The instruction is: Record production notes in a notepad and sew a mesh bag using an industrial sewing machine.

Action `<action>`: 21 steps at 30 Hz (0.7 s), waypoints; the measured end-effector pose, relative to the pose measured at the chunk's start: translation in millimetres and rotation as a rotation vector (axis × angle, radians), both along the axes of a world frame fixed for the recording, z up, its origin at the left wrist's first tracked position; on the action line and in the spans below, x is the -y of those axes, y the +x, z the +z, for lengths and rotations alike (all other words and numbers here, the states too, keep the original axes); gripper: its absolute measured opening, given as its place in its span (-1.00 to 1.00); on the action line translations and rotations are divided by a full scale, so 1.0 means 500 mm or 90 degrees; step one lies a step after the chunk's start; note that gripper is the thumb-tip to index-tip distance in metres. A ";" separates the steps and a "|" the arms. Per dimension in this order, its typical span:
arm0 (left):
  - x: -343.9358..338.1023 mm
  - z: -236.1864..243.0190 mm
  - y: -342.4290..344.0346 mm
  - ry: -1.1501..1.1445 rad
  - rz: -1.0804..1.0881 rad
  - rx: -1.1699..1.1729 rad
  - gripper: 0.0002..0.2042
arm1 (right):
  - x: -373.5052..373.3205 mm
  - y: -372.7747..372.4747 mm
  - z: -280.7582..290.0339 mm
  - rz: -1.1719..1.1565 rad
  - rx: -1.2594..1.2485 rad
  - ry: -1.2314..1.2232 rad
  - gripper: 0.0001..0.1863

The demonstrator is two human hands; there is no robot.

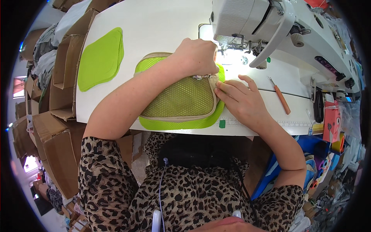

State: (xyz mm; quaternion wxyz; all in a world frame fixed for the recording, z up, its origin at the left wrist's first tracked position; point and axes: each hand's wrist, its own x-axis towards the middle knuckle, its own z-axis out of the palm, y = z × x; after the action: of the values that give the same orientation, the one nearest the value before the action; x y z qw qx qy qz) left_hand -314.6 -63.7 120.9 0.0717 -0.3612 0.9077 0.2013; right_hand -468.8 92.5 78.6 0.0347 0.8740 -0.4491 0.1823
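Observation:
A mesh pouch with beige edging and a zipper lies on the white sewing table. Lime green fabric shows around its borders. My left hand is closed over the pouch's upper right corner, close to the lit needle area; its fingertips are mostly hidden. At the pouch's right edge, my right hand pinches the beige edging between thumb and forefinger, with its other fingers lifted apart. A metal zipper pull sits just below my left hand.
A white sewing machine stands at the upper right. Green fabric panels lie stacked at left. An orange-handled seam ripper rests at right. Cardboard boxes crowd the left side; a blue bin is below the table's right edge.

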 end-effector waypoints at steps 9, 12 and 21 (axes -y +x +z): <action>0.025 -0.012 0.000 0.019 0.028 -0.054 -0.83 | 0.017 0.004 0.011 -0.014 -0.018 -0.011 -0.70; 0.048 -0.028 -0.002 0.049 0.032 -0.086 -0.81 | 0.030 0.002 0.009 -0.016 -0.031 -0.013 -0.69; 0.046 -0.027 0.000 0.064 -0.022 -0.092 -0.74 | 0.007 0.005 0.001 -0.026 0.036 0.018 -0.67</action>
State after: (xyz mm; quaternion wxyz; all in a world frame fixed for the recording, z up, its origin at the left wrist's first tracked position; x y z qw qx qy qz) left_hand -314.3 -86.9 107.1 0.0279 -0.3258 0.9053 0.2710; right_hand -466.5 88.9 79.3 0.0129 0.8596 -0.4700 0.1999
